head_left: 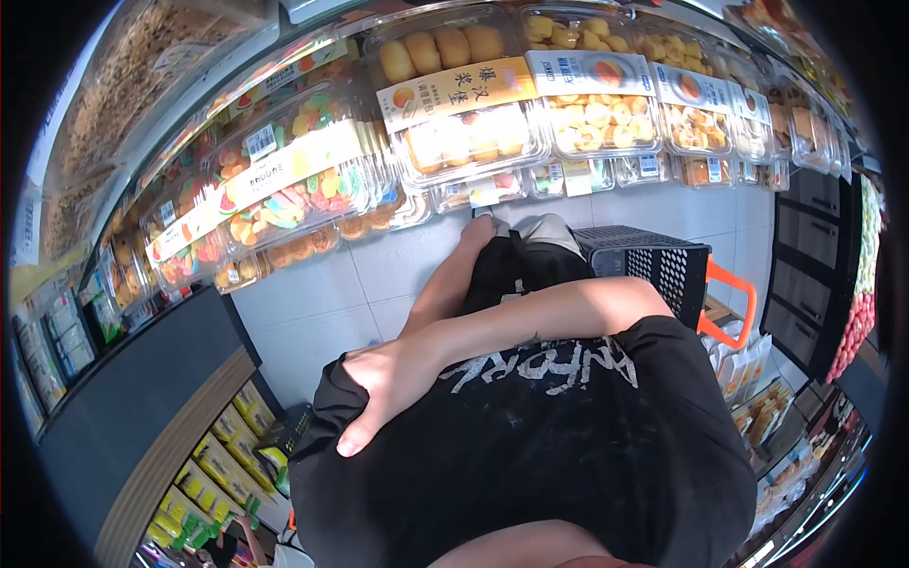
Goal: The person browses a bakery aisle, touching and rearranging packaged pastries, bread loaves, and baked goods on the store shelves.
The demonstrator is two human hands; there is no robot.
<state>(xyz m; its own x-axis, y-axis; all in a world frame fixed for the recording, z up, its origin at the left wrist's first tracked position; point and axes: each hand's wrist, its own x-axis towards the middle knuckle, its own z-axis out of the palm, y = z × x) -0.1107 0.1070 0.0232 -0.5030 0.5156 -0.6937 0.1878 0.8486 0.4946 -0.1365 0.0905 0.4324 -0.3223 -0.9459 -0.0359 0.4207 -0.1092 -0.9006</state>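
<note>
My right arm lies across the chest of a black T-shirt [587, 435] with white lettering. My right hand [383, 383] clasps the left sleeve [331, 402], its thumb on top and its other fingers hidden by the cloth. The left forearm reaches forward beneath it, and my left hand [480, 230] is low near my legs. Its fingers are too small to make out, with a small dark thing beside them. In front are clear boxes of round buns [440, 52], small yellow pastries [601, 118] and colourful sweets [303, 189].
A black basket [653, 260] with an orange handle [743, 301] stands to the right of my legs. Yellow packets [213, 464] fill a shelf at lower left. Dark drawers [805, 256] are on the right. Part of another person [251, 540] shows at bottom left.
</note>
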